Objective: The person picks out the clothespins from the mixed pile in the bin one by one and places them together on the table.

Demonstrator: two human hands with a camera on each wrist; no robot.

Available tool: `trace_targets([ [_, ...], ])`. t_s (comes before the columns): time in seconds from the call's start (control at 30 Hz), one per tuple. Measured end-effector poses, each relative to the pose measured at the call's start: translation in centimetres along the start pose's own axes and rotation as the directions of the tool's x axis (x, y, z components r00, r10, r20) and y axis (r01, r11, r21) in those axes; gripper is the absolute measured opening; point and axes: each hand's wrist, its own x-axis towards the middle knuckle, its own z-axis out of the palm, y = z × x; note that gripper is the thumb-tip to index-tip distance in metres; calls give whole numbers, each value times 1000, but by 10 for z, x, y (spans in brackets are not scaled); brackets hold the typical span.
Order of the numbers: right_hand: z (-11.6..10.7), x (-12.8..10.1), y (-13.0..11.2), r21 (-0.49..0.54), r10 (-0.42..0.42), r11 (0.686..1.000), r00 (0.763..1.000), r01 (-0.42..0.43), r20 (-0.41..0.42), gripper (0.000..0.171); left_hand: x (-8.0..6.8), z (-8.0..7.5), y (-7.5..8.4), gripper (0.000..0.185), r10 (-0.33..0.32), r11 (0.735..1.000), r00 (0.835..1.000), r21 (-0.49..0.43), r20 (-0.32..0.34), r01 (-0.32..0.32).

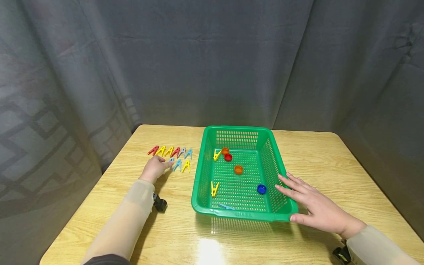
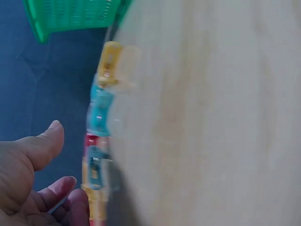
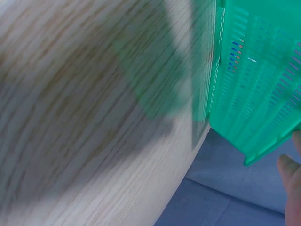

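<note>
My left hand (image 1: pixel 156 169) reaches over the wooden table toward a light blue clothespin (image 1: pixel 172 160). In the left wrist view a gap shows between thumb and fingers, with nothing pinched there. That pin stands in a short row with another light blue clothespin (image 1: pixel 177 165) and a yellow clothespin (image 1: pixel 186 166). Behind them runs a longer row of red, yellow, purple and blue pins, including a red clothespin (image 1: pixel 153 150). My right hand (image 1: pixel 319 208) spreads straight fingers over the right front corner of a green basket (image 1: pixel 238 214), touching its rim.
Inside the basket lie a yellow clothespin (image 1: pixel 214 189), another yellow clothespin (image 1: pixel 216 155), and a light blue clothespin (image 1: pixel 226 207). Small round caps lie there too: a blue cap (image 1: pixel 261 189), a red cap (image 1: pixel 228 157) and two orange ones. Grey curtains (image 1: pixel 212 66) surround the table.
</note>
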Motion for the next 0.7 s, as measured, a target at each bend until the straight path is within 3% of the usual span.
trace_targets([
  [0.17,0,0,0,1,5,1000,1000,-5,4,79,-3,-13,16,58,89,996,995,14,-33,-88],
  [0.3,0,0,1,0,5,1000,1000,-5,3,79,-9,-22,34,57,182,983,983,18,-22,-182],
  [0.5,0,-1,1,-3,6,1000,1000,-6,5,79,-20,-28,66,54,292,956,956,20,19,-292],
  [0.7,1,-1,1,-7,10,1000,1000,-10,12,80,-32,-23,101,43,372,928,927,-8,59,-372],
])
